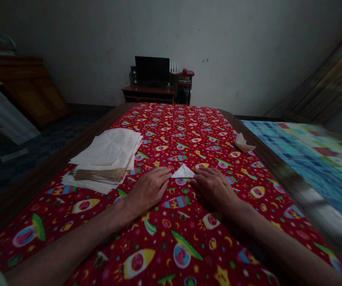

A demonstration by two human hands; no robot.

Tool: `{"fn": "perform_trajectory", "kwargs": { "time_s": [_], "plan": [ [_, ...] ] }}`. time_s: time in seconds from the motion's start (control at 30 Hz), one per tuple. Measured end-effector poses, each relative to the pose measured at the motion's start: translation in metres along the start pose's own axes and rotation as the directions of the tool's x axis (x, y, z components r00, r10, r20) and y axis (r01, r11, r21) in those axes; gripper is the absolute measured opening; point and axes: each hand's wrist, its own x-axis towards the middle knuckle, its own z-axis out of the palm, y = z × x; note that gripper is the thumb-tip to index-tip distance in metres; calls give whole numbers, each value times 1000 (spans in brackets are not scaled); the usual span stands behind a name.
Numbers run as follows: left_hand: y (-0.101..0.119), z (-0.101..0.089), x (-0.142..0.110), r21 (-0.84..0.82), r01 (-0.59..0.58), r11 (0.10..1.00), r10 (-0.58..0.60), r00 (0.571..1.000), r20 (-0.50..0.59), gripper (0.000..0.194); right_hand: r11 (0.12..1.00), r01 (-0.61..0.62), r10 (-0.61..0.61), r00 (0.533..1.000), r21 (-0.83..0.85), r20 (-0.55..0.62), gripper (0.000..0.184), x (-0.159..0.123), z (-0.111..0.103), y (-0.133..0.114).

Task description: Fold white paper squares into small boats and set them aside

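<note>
A small white sheet of paper folded into a triangle (183, 172) lies flat on the red patterned cloth, its peak pointing away from me. My left hand (150, 185) is closed, its fingertips at the left corner of the folded paper. At the opposite corner my right hand (214, 186) has its bent fingers pressed together on the paper. Both hands rest on the cloth, and their fingers partly cover the corners. Left of my left hand sits a stack of printed paper sheets (108, 149), the upper ones creased.
The red cloth (171, 238) covers a long table with a brown edge (281, 167). Near its right edge lies a folded paper piece (244, 143). Beyond stand a monitor (152, 69) and speakers on a desk. A bed with a checked cover (302, 159) is at the right.
</note>
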Motion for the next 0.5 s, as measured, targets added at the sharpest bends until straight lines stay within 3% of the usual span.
{"fn": "perform_trajectory", "kwargs": {
  "time_s": [0.2, 0.5],
  "plan": [
    [0, 5, 9, -132, 68, 989, -72, 997, -20, 27, 995, 70, -66, 997, -72, 49, 12, 11, -8, -7],
    [1, 9, 19, -226, 116, 967, -123, 992, -17, 22, 993, 60, -53, 996, -102, 66, 10, 20, -5, -11]
  ]
}}
